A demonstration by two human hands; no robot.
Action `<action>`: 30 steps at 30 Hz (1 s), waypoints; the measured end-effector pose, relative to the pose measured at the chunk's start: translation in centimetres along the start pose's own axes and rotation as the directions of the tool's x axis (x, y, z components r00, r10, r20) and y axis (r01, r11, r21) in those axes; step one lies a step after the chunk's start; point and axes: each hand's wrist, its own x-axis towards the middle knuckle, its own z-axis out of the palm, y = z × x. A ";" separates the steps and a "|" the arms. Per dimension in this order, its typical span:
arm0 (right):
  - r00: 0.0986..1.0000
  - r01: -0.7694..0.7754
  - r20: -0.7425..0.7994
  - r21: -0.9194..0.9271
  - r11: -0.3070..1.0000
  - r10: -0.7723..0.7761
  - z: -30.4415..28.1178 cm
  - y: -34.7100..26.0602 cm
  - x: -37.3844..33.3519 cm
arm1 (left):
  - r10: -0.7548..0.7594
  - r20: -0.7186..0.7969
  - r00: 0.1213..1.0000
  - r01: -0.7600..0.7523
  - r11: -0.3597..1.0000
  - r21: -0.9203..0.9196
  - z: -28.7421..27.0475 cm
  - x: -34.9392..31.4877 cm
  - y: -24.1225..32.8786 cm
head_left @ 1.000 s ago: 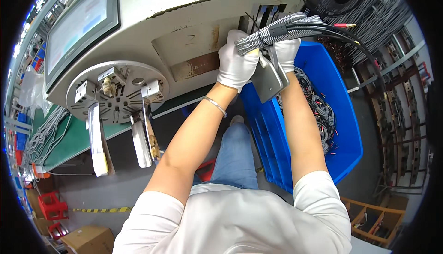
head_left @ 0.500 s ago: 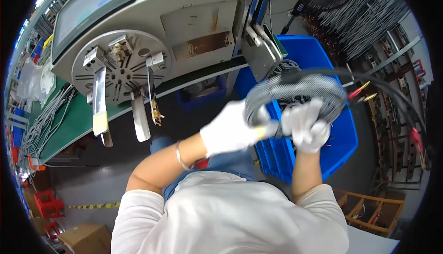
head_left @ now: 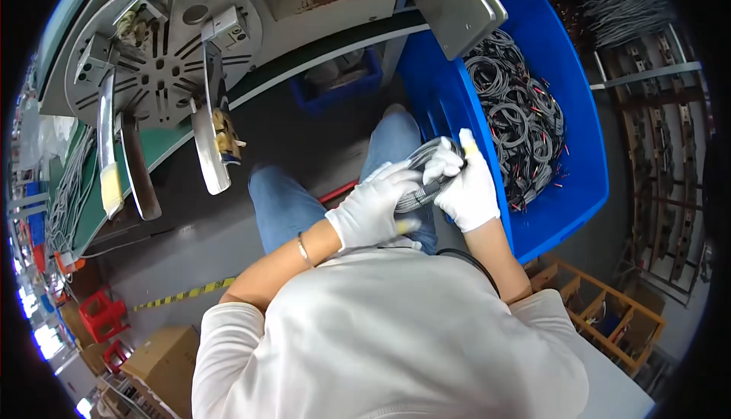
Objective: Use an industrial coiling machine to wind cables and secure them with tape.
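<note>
A coil of grey braided cable is held low in front of my body, just above my lap. My left hand, in a white glove, has its fingers wrapped over the coil's left side. On the other side my right hand, also gloved, closes on the coil with its yellow-tipped thumb pointing up. The gloves hide part of the coil. Right beside my right hand stands a blue bin with several similar cable coils inside, some showing red ends.
At upper left a round slotted metal disc carries several protruding metal blades. A hinged metal plate juts out near the bin's far end. A wooden divided crate sits at lower right, a cardboard box and red stool at lower left.
The coil came down and left from over the bin to my lap, and looks more compact. My view shifted, showing more of the bin's contents.
</note>
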 end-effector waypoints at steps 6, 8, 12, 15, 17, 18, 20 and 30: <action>0.948 0.247 0.002 -0.638 0.729 -0.320 6.1 3.5 -0.7 | -0.384 0.317 0.867 0.497 0.706 -0.505 -2.7 1.7 1.2; 0.880 0.386 0.349 -0.921 0.058 -0.322 4.0 2.5 -1.3 | -0.444 0.184 0.877 0.472 0.722 -0.506 -3.1 2.1 1.7; 0.926 0.314 0.341 -0.933 -0.176 -0.159 4.0 2.3 -2.0 | -0.458 0.044 0.888 0.432 0.797 -0.422 -2.8 2.1 1.6; 0.940 0.165 0.260 -0.912 -0.375 -0.220 3.3 2.3 -1.3 | -0.446 -0.002 0.895 0.428 0.860 -0.276 -1.7 1.7 1.2; 0.941 0.081 0.221 -0.883 -0.463 -0.257 3.1 2.4 -1.2 | -0.443 -0.034 0.896 0.440 0.895 -0.071 -1.1 1.5 1.3; 0.936 0.079 0.228 -0.880 -0.468 -0.269 3.0 2.4 -1.2 | -0.444 -0.031 0.895 0.442 0.894 -0.071 -1.3 1.6 1.5; 0.926 0.077 0.241 -0.874 -0.479 -0.292 2.9 2.6 -1.4 | -0.486 0.048 0.872 0.486 0.874 0.022 -1.8 1.8 2.0; 0.778 0.345 0.595 -0.132 -0.929 0.204 3.6 0.8 -0.1 | -0.630 0.218 0.745 0.598 0.776 0.200 -3.1 2.9 2.4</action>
